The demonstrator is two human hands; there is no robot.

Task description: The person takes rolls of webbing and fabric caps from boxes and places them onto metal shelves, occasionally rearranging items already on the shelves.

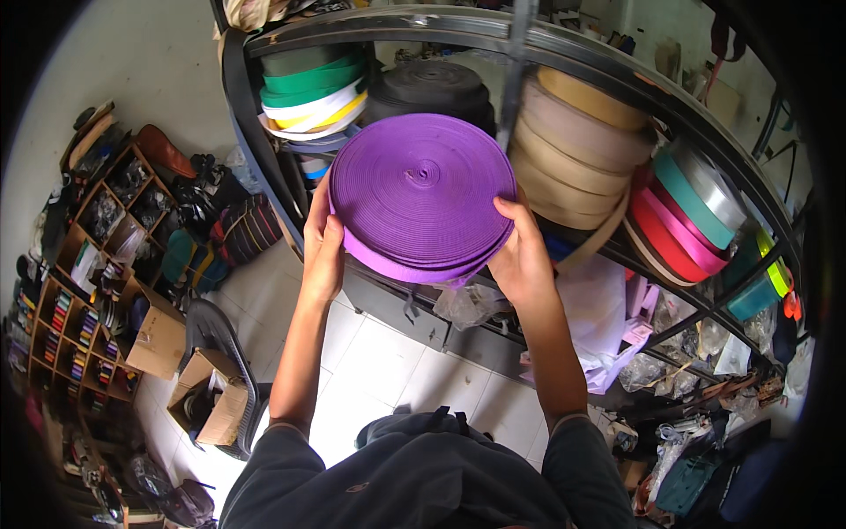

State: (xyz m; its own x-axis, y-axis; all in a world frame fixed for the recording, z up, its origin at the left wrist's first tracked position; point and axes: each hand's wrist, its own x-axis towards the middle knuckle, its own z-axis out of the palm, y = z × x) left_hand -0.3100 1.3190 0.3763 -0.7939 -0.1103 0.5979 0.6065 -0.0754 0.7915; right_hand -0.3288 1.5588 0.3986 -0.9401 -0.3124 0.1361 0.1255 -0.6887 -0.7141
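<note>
A large flat roll of purple webbing (pixel 414 194) is held up between both my hands, its coiled face turned up toward me. My left hand (pixel 324 242) grips the left edge, thumb along the side. On the opposite edge my right hand (pixel 527 247) is closed, its thumb resting near the rim. The fingers of both hands are partly hidden beneath the roll. Just behind it on the rack sit black rolls (pixel 432 88), partly covered by the purple one. Stacked beige rolls (pixel 577 150) stand to the right of it, and green, white and yellow rolls (pixel 313 93) to the left.
A black metal rack (pixel 379 25) spans the front. Red, pink and teal rolls (pixel 683 216) lie on its right side, above plastic bags (pixel 683 375). At left are a wooden cubbyhole shelf (pixel 79 326), an open cardboard box (pixel 220 401) and a black chair (pixel 216 326) on the tiled floor (pixel 374 361).
</note>
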